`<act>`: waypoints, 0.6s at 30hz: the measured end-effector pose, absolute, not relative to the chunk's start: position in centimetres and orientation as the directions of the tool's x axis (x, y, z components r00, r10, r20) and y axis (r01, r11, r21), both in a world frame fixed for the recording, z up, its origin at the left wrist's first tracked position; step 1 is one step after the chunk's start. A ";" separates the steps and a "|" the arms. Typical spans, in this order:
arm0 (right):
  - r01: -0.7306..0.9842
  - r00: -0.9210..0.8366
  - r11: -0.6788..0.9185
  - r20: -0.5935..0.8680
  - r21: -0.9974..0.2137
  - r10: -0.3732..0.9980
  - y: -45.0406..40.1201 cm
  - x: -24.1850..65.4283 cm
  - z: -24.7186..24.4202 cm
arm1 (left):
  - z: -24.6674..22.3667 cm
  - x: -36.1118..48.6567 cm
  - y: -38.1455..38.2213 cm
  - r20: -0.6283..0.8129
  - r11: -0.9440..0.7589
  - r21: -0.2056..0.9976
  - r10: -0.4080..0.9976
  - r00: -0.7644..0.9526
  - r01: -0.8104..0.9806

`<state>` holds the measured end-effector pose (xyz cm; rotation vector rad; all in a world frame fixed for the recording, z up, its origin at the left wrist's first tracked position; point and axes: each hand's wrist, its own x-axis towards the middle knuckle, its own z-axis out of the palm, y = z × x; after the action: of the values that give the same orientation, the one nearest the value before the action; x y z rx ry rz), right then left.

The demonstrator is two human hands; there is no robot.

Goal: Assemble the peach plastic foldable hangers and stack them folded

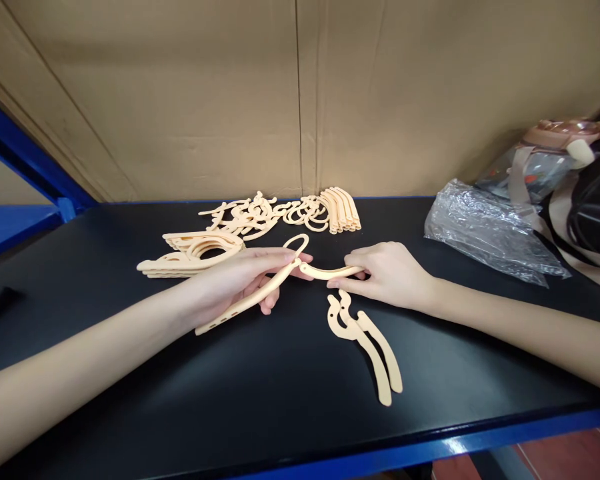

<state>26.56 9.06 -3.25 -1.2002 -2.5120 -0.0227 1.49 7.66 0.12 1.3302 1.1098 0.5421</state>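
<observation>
My left hand (245, 280) is closed round a cream plastic hanger piece (253, 299) with a looped hook at its top end. Between finger and thumb, my right hand (385, 273) grips a short curved cream arm (330, 272), whose left end meets the hooked piece near my left fingertips. Whether the two are joined is too small to tell. Just below my right hand, two loose cream pieces (373, 347) lie side by side on the black table (260, 413). Beyond my left wrist sits a stack of folded cream hangers (180, 257).
Along the back are a tangled pile of cream hook parts (253, 215) and a neat bunch of curved arms (341, 210). Crumpled clear plastic (480, 227), a bottle with a strap (540, 160) and a black bag (597, 207) occupy the right. A cardboard wall (205, 100) stands behind.
</observation>
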 end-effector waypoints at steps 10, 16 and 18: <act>0.707 -0.625 0.701 0.379 -0.095 0.682 8.8 26.7 -3.2 | 0.7 1.9 7.3 -0.387 0.300 0.919 0.812 0.437 0.257; 0.692 -0.631 0.719 0.423 -0.072 0.650 8.8 26.9 -3.2 | 0.4 1.8 7.2 -0.370 0.305 0.928 0.811 0.453 0.213; 0.680 -0.638 0.731 0.449 -0.052 0.626 8.7 26.9 -3.1 | 0.4 1.9 7.1 -0.362 0.297 0.932 0.815 0.453 0.209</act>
<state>26.91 8.67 -3.13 -0.9980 -2.4917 -0.1685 1.85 7.14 0.40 1.2371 1.0637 0.5250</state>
